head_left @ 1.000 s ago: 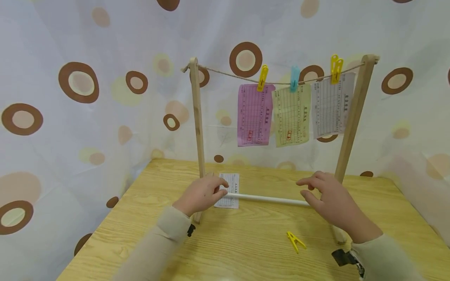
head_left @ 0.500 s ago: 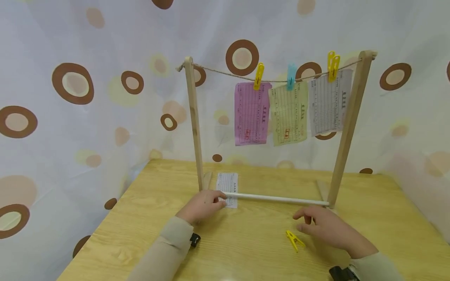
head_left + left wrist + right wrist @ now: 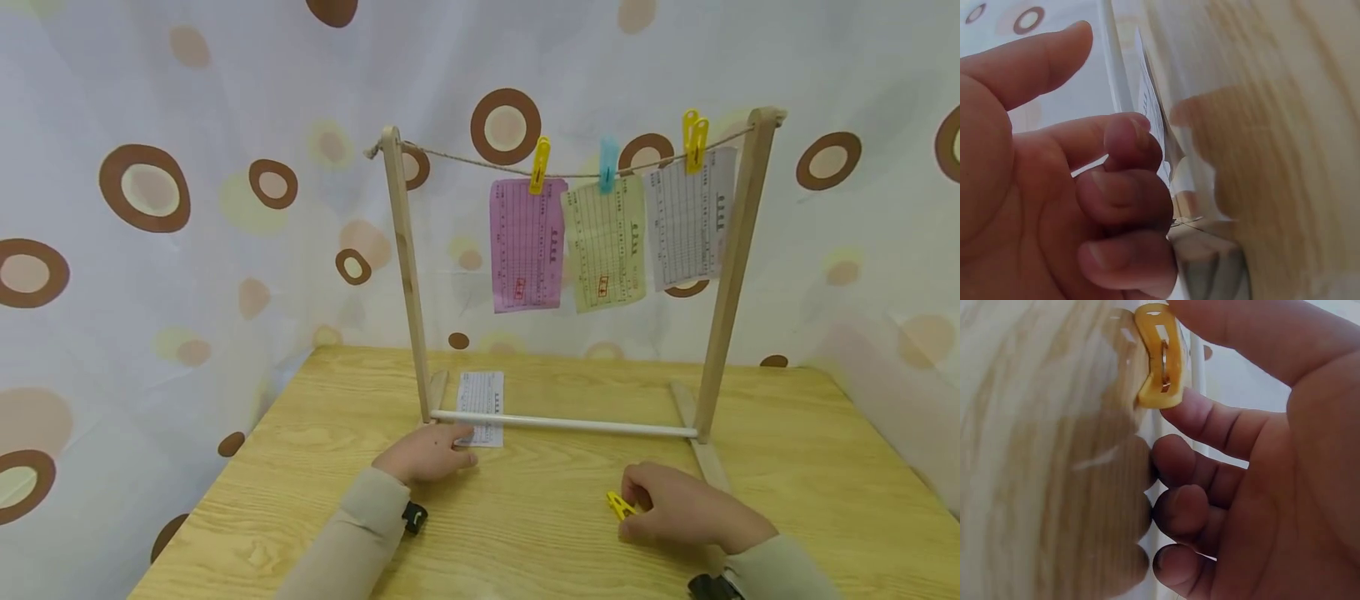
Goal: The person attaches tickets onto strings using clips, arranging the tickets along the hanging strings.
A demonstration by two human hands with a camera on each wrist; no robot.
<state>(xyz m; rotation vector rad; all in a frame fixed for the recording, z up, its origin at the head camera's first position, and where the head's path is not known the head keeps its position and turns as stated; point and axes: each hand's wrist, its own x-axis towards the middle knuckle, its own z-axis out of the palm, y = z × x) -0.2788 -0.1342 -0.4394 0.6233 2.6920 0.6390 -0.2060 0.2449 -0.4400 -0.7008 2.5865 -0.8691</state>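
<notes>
On the right side of the table, my right hand (image 3: 682, 508) has its thumb and index finger about a yellow clothespin (image 3: 621, 506). The right wrist view shows the clothespin (image 3: 1163, 356) between those two fingertips, its spring visible, other fingers curled by the tabletop. Over at the left, my left hand (image 3: 427, 454) reaches to the near edge of a white printed slip (image 3: 487, 392) lying under the rack's white bar (image 3: 592, 426). In the left wrist view its thumb stands apart from loosely curled fingers (image 3: 1125, 197); nothing is pinched. Whether they touch the slip is unclear.
A wooden rack with a left post (image 3: 405, 267) and right post (image 3: 731, 283) carries a string (image 3: 465, 161). From it hang a pink slip (image 3: 527, 246), a yellow-green slip (image 3: 606, 242) and a white slip (image 3: 686, 221), held by yellow and blue clothespins (image 3: 608, 167). A patterned curtain stands behind.
My right hand has come down from beside the right post to the yellow clothespin and taken it between thumb and index finger. My left hand has lowered from the bar toward the slip.
</notes>
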